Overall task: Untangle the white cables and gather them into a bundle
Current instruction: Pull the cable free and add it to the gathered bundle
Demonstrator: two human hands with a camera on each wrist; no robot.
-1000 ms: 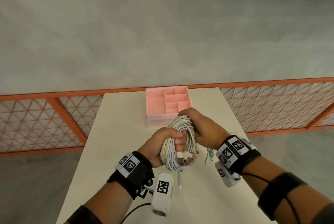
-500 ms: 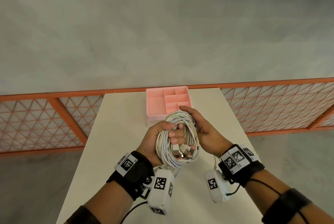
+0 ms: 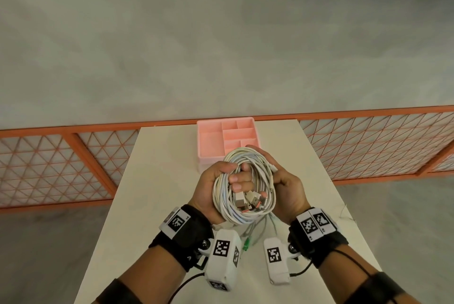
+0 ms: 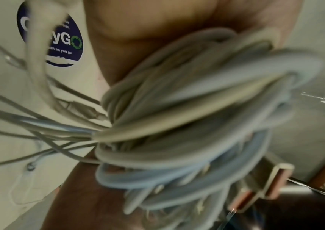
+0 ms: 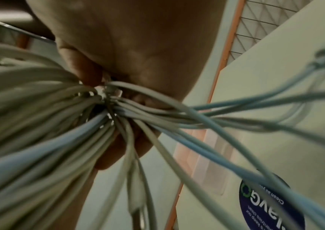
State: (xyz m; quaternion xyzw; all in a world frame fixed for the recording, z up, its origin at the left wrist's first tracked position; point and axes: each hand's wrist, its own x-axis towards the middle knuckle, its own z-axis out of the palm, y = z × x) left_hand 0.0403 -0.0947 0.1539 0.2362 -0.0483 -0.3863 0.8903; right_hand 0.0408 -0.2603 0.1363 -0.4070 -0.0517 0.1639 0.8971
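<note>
Both hands grip the coiled white cables [image 3: 245, 188] at lower centre frame: left hand [image 3: 211, 190] curled through the coil, right hand [image 3: 286, 188] clasping its side.

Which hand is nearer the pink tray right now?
Right. The right hand holds the cable coil with fingertips overlapping the pink tray's near corner; the left hand grips the coil lower, short of it.

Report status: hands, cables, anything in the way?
Left hand grips the coil of white cables above the table; right hand holds its other side. Loose ends hang below. Pink tray just beyond, not touching.
</note>
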